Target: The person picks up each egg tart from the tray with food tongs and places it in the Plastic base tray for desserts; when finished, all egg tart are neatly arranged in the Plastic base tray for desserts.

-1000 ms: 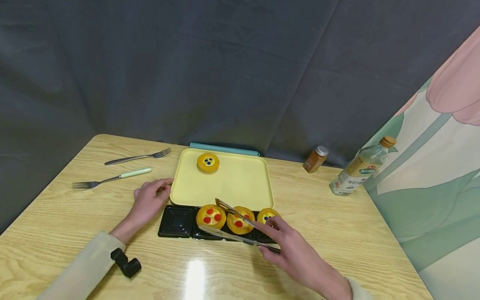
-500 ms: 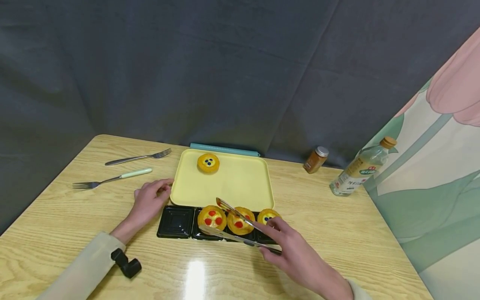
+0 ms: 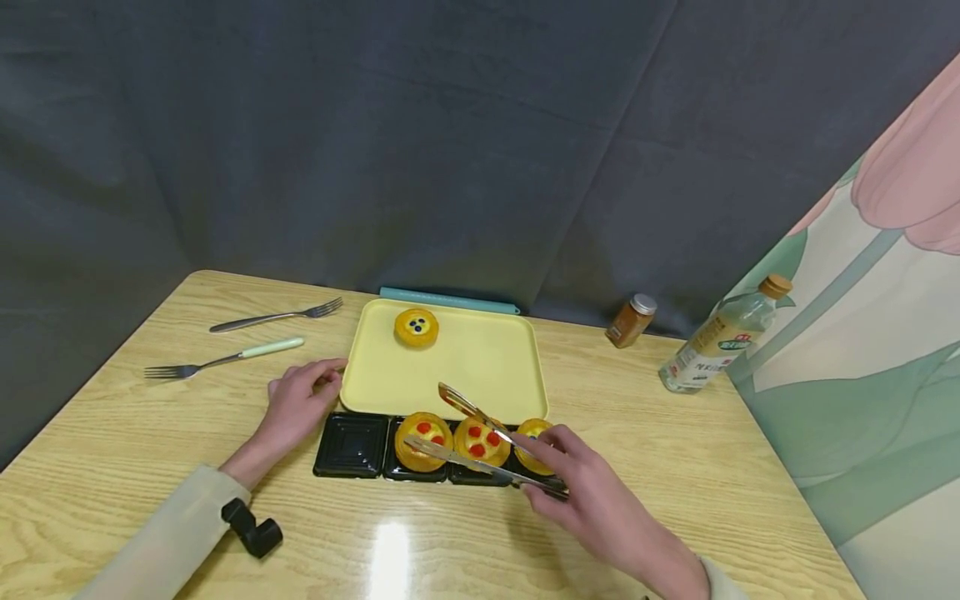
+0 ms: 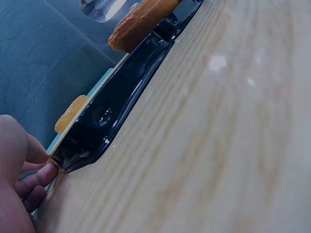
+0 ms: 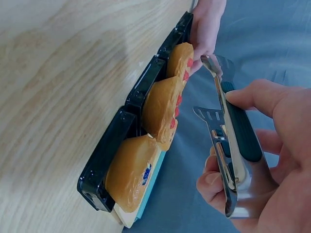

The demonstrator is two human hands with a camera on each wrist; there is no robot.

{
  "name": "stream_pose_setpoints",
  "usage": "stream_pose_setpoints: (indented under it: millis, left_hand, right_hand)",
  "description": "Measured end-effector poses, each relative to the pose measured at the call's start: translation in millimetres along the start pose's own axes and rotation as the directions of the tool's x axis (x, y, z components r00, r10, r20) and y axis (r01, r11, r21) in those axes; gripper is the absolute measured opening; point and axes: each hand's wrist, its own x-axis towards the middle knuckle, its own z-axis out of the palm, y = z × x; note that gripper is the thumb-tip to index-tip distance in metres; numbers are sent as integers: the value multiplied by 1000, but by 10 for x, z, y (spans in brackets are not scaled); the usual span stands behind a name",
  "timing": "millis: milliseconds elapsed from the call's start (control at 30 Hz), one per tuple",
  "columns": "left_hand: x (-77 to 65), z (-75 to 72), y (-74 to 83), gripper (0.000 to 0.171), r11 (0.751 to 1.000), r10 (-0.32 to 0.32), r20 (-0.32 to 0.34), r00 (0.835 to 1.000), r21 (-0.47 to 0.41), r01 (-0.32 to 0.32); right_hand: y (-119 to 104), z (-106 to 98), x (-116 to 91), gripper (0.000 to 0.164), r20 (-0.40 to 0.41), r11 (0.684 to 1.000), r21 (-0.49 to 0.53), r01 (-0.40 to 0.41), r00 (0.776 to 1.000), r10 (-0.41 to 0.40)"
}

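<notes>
Right hand point(image 3: 592, 496) is wrapped round metal tongs point(image 5: 243, 133), their arms spread apart and held clear above two red-dotted tarts point(image 3: 423, 427) in the middle slots of the black container point(image 3: 349, 447). Blue-dotted tart point(image 3: 534, 428) sits in the end slot nearest that hand; left hand point(image 3: 300, 397) pinches the yellow tray point(image 3: 480, 367) by its edge. My worry: tarts packed that tight, a slanted tong arm could easily knock a neighbour. Versus half a second ago, tongs shifted slightly up and right in the head view, tarts basically unmoved.
</notes>
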Motion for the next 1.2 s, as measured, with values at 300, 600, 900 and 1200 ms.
stream_pose_setpoints:
  millis: [300,600,900,1200]
  left_hand:
    - [-8,-7,5,35,1000,-13,4,1000,3,13]
    - [-12,-14,4,35,1000,-9,4,1000,2,9]
    - [-17,-31,37,34,1000,-6,3,1000,-1,6]
    - [-5,-6,12,34,1000,1,-5,1000,-2,-1]
  right_hand:
    - [81,-3,83,51,-51,999,14,33,998,-32]
    - [139,-11,236,52,-86,999,11,46,995,-45]
    - [216,-18,411,52,-105,998,-14,64,992,-65]
    - [233,-10,629,50,-79,999,-30,44,996,-46]
